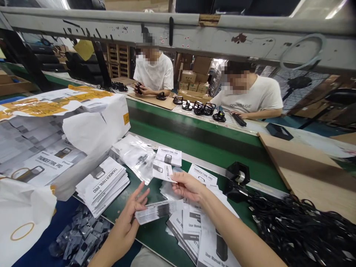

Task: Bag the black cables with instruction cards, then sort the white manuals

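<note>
My right hand (189,187) pinches the corner of a white "Thunder Trail Pro" booklet (162,170), which overlaps a similar booklet (170,155) behind it. Low at the centre, my left hand (129,213) grips one end of a thin stack of printed booklets (155,212), seen nearly edge-on, between its thumb and fingers; the upper fingers are stretched out. Clear plastic bags (136,155) lie on the green table just beyond. Left of my left hand is a fanned pile of Thunder Trail Pro booklets (102,183). User manuals (191,224) lie spread under my right forearm.
A torn white package (97,126) of booklets stands at left. Small bagged parts (83,231) lie below. A black tape dispenser (237,178) and a heap of black cables (300,230) are at right. Two people (154,72) handle black devices across the green belt (167,118).
</note>
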Demonstrator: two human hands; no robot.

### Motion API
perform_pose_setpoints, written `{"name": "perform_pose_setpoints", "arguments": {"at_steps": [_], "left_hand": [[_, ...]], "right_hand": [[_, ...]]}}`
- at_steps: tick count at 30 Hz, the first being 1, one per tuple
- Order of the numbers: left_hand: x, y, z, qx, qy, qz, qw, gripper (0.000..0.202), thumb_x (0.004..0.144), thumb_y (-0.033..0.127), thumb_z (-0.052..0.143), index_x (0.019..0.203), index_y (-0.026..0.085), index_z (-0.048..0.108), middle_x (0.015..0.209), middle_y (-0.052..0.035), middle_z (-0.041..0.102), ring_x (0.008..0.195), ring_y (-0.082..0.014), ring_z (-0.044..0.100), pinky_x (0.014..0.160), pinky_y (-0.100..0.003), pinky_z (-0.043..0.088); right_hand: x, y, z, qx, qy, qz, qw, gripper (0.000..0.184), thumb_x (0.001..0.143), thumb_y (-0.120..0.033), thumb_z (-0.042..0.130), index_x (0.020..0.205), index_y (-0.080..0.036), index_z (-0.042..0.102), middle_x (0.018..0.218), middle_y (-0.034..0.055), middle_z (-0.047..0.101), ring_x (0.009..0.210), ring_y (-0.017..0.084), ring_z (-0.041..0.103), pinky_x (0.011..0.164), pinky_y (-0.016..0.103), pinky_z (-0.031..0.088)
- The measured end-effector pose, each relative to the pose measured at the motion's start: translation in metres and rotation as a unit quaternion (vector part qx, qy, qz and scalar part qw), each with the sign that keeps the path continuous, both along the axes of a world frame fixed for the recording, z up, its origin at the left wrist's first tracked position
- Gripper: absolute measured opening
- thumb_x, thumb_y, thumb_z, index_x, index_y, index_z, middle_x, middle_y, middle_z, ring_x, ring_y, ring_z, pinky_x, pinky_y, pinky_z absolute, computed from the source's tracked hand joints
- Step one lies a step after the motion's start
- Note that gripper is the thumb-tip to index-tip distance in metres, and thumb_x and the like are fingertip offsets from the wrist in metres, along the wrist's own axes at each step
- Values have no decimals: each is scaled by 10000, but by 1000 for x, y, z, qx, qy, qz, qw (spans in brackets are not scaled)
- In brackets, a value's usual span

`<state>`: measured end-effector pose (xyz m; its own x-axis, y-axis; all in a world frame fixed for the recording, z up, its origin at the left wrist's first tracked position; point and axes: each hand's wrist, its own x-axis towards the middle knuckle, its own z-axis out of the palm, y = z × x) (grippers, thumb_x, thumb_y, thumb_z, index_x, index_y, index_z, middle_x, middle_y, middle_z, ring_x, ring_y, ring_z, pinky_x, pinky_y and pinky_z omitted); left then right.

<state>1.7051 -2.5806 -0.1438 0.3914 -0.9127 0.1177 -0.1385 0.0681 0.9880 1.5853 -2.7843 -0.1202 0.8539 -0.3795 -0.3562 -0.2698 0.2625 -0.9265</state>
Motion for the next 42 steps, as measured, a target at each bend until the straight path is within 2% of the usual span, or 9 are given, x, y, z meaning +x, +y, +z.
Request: {"name": "perform_pose_setpoints", "arguments": {"at_steps": [4,9,14,17,21,24,29,36,42], "left_hand": [[-5,3,4,-87,-97,67,989,167,858,245,451,762,260,586,1507,52,134,1341,-279,230,1042,-510,297],[-2,9,5,-125,-171,-30,977,251,764,82,568,853,308,629,1501,108,45,1347,-294,183,1048,-523,287],[-3,7,2,-170,-178,-68,967,252,797,100,528,884,332,575,1372,16,444,1293,-272,344,999,-519,362],[1,3,-1,-166,-200,-79,963,347,773,46,524,963,336,507,1080,-9,629,1190,-234,475,1023,-522,333],[5,-3,-13,-131,-150,44,979,267,852,74,393,972,303,460,1017,-20,573,1020,-169,564,1051,-509,299],[3,-9,-31,-105,-91,125,982,138,879,149,391,917,279,413,964,-21,537,1042,-188,553,989,-483,382],[1,-12,-46,11,-136,188,973,292,806,251,557,1058,239,411,1000,-76,550,1222,-284,401,988,-495,340],[16,-9,-24,81,-268,106,954,102,895,288,387,948,218,439,821,-27,595,719,-170,621,620,-297,520],[49,-78,8,-33,-337,102,935,102,812,179,417,853,211,505,943,-33,642,979,-185,589,1041,-438,303]], "right_hand": [[-13,-13,7,46,18,118,992,377,675,-496,663,730,-134,572,579,-36,506,424,43,393,421,173,347],[-14,-31,29,34,52,279,958,325,606,-415,739,566,-128,592,497,-65,485,464,49,392,482,178,333],[4,-26,35,-45,58,386,920,200,613,-297,746,676,-125,667,589,-30,605,543,82,500,538,189,372],[0,-13,39,-186,41,296,936,187,696,-312,680,786,-150,661,705,-3,636,643,118,562,595,216,418],[-19,11,56,-349,-44,142,925,423,783,-379,590,1175,-230,532,1116,51,603,1002,194,557,815,304,444],[-21,29,57,-493,-35,163,854,564,722,-324,677,1239,-230,472,1145,76,587,1045,245,531,881,375,415],[4,43,29,-626,17,198,754,167,831,-139,523,972,-170,607,858,60,622,794,189,568,683,282,436],[19,40,27,-681,23,231,694,86,824,-231,551,869,-165,584,806,31,639,692,168,569,556,262,384],[20,9,31,-772,-7,49,633,179,868,-153,466,961,-185,615,953,60,674,849,180,609,725,288,447]]}}
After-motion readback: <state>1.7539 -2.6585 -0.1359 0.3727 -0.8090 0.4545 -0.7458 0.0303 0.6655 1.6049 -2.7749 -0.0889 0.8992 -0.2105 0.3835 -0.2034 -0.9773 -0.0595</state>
